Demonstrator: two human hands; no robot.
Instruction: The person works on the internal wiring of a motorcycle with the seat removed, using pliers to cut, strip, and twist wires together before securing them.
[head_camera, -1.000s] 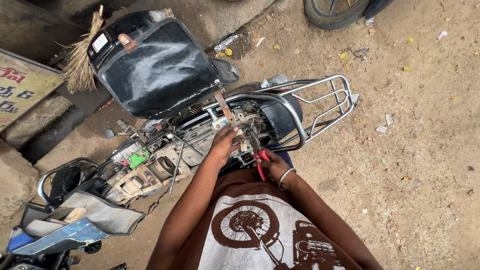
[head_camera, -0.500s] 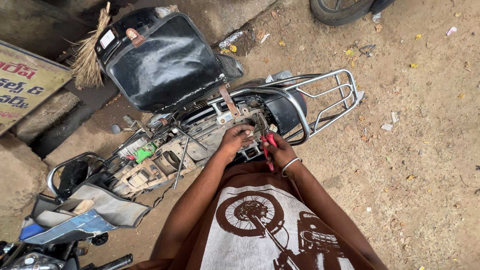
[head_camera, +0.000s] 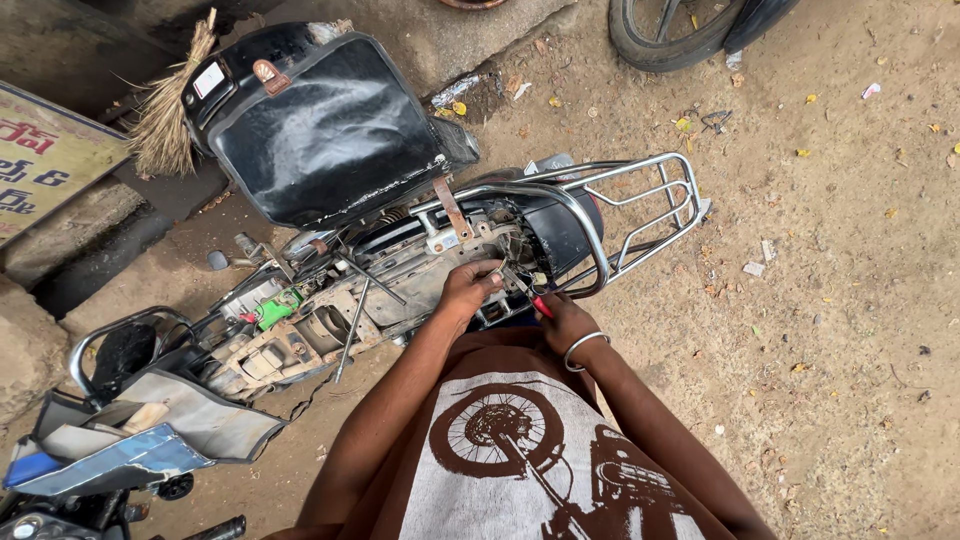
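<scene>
The left hand (head_camera: 468, 290) pinches a part inside the open motorcycle frame (head_camera: 400, 270); the right hand (head_camera: 563, 322) grips red-handled pliers (head_camera: 530, 295) there. Judged step: working a fitting under the raised seat (head_camera: 320, 125). Next calls for steady tool alignment.

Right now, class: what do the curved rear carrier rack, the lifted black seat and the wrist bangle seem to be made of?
Curved rear carrier rack: bare metal tubing, probably chromed, with bright silver glints. Lifted black seat: likely vinyl or leatherette, with a dull, creased sheen. Wrist bangle on the right arm: thin, silver-coloured, apparently metal.
</scene>
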